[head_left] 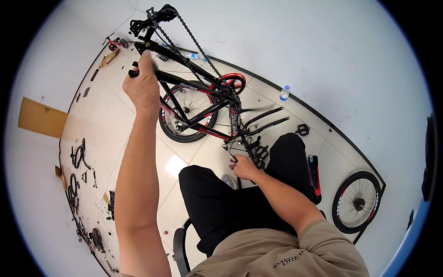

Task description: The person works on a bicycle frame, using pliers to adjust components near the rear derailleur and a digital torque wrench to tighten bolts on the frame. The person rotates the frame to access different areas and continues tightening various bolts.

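Observation:
My left hand (141, 85) is closed around the upper end of a black bicycle frame (203, 90), which leans diagonally across the view with a derailleur and loose chain (198, 48) at its top. A spoked wheel (184, 134) with red rim markings and a red ring (234, 76) sit behind it. Low at the frame, my right hand (245, 167) grips a small silver-and-dark tool (233, 157) beside thin cables. What the tool's tip touches is too small to tell. Black crank and pedal parts (260, 152) lie just right of that hand.
I sit on a black chair (180, 237). A bottle (284, 93), loose pedal (302, 130), black-and-red saddle (314, 177) and spare wheel (356, 202) are along the right wall. Several scattered bike parts (78, 154) line the left wall, near a yellow door (39, 115).

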The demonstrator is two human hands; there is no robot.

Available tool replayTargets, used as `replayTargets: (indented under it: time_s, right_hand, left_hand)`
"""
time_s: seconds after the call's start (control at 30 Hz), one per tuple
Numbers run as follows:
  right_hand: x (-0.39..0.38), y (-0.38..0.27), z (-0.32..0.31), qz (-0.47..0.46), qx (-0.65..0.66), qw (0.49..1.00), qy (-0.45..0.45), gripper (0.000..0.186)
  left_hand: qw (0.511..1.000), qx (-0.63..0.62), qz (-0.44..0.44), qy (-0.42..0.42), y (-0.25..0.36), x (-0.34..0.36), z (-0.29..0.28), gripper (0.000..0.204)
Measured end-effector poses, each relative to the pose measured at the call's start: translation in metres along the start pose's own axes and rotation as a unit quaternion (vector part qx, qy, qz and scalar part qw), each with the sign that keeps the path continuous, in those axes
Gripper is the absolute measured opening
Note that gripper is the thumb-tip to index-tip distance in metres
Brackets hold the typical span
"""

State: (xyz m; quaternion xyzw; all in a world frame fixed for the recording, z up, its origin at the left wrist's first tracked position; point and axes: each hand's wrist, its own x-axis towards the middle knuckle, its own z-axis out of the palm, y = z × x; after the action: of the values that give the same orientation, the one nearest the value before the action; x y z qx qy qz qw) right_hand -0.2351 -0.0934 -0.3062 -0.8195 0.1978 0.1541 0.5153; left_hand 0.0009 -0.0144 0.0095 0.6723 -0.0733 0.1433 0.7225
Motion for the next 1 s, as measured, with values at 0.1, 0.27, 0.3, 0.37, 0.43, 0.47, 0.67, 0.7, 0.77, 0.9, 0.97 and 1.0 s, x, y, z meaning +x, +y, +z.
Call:
replayTargets:
  time_s: [0.1,0.27,0.3,0.37,0.43,0.47,0.67,0.7,0.77,0.9,0.97,1.0]
  right_hand:
    - [-0.002,-0.003,0.002,0.007,-0.045,0.999,-0.017,0.027]
    - [-0.009,-0.007,-0.001,0.029,-0.085,0.995,-0.048,0.035]
    - [-0.007,-0.005,0.001,0.032,-0.088,0.994,-0.049,0.035]
    - [-0.003,0.000,0.004,0.033,-0.091,0.994,-0.050,0.036]
    - [-0.002,0.005,0.005,0.033,-0.095,0.994,-0.050,0.037]
    - [-0.002,0.007,0.006,0.039,-0.095,0.993,-0.053,0.037]
    - [-0.004,0.005,0.005,0.060,-0.100,0.991,-0.065,0.037]
    - [-0.004,0.006,0.005,0.062,-0.106,0.990,-0.068,0.037]
    - [-0.002,0.009,0.006,0.059,-0.113,0.990,-0.068,0.038]
    - [0.001,0.015,0.009,0.057,-0.115,0.989,-0.068,0.039]
    - [0.002,0.016,0.011,0.058,-0.116,0.989,-0.071,0.040]
    - [0.002,0.018,0.012,0.056,-0.116,0.989,-0.072,0.040]
  left_hand:
    - [1.000,0.007,0.000,0.004,0.000,0.002,0.000,0.039]
    - [1.000,0.004,-0.003,0.007,0.001,0.001,-0.001,0.040]
    - [1.000,0.006,0.001,0.010,0.002,0.001,0.000,0.040]
    - [1.000,0.001,0.002,0.003,-0.001,0.005,0.001,0.041]
    - [1.000,-0.004,-0.003,0.000,-0.001,0.003,0.001,0.041]
    - [1.000,-0.006,-0.006,-0.001,0.000,0.002,0.001,0.042]
    - [1.000,-0.006,-0.005,0.003,0.004,-0.001,0.001,0.042]
    - [1.000,-0.009,-0.004,0.002,0.003,-0.001,0.002,0.042]
    - [1.000,-0.008,-0.003,0.000,0.003,-0.001,0.002,0.040]
    - [1.000,-0.002,-0.008,-0.006,0.006,-0.004,0.003,0.036]
    - [1.000,-0.002,-0.005,-0.006,0.004,-0.003,0.003,0.035]
    - [1.000,0.000,-0.001,-0.006,0.004,-0.002,0.002,0.034]
